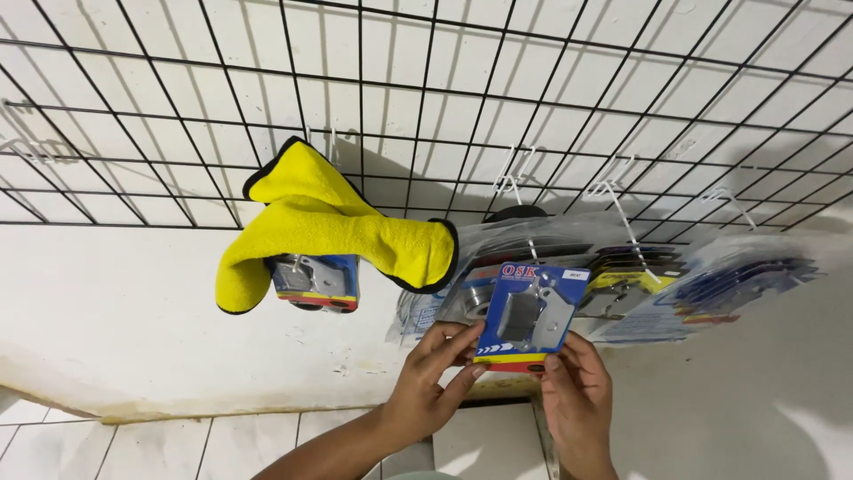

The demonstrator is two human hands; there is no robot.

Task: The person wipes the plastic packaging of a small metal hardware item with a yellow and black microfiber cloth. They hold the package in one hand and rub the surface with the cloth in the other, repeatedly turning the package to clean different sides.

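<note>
My hands, left (pixel 435 378) and right (pixel 577 391), pinch the blue blister pack (pixel 530 316); tugging it could tear its hang-hole on the hook (pixel 533 244)

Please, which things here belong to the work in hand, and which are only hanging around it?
In hand:
- blue pack, held by left hand and right hand
- hook above it

Only nearby:
- yellow cloth draped on the wire grid
- small pack under the cloth
- other hanging packs
</note>
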